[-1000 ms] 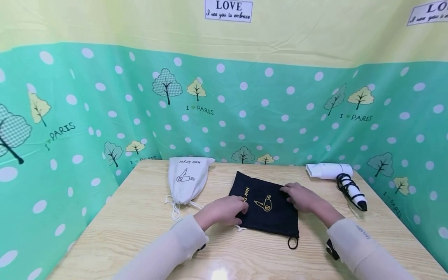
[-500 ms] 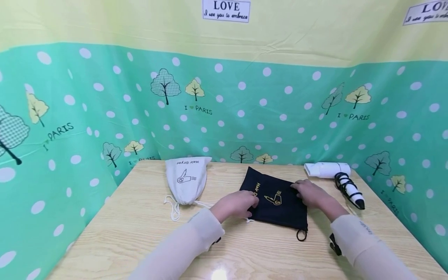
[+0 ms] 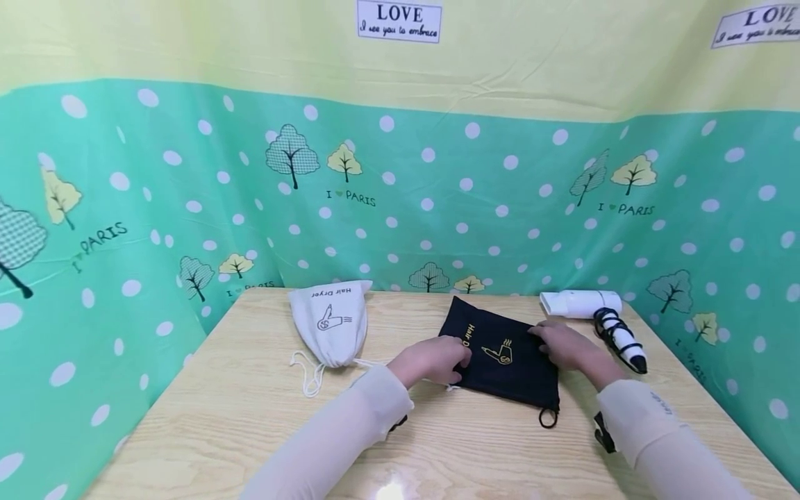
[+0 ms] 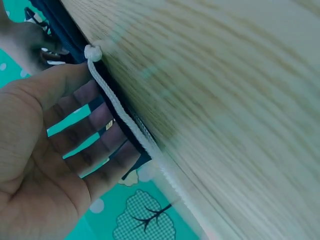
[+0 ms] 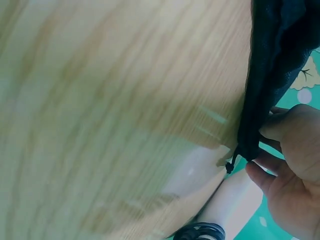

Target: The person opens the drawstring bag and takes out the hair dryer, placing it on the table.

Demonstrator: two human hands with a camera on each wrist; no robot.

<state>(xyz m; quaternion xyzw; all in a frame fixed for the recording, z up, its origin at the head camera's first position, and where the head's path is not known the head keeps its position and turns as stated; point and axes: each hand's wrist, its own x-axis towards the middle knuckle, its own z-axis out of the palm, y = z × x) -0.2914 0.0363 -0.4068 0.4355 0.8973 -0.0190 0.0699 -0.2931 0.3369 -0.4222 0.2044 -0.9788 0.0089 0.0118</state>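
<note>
A black drawstring bag [image 3: 525, 368] with a gold hair dryer print and lettering lies flat on the table. My left hand [image 3: 431, 360] rests at its left edge; in the left wrist view the fingers [image 4: 90, 145] stretch along the dark cloth, and the thumb sits near a white cord knot [image 4: 93, 52]. At the bag's upper right edge, my right hand [image 3: 565, 347] touches the cloth with its fingertips. The right wrist view has that thumb against the bag's side [image 5: 262, 75], fingers apart. A black cord loop [image 3: 548, 417] sticks out at the lower right corner.
A filled off-white Hair Dryer drawstring bag [image 3: 331, 323] lies at the back left, one cord trailing under my left hand. A white hair dryer [image 3: 581, 304] with black cable wound round its handle sits at the back right. Patterned cloth hangs behind the wooden table [image 3: 237, 417].
The black bag has slid to the right and slightly away from me, with both hands moving along on it. The off-white bag and the hair dryer stay in place.
</note>
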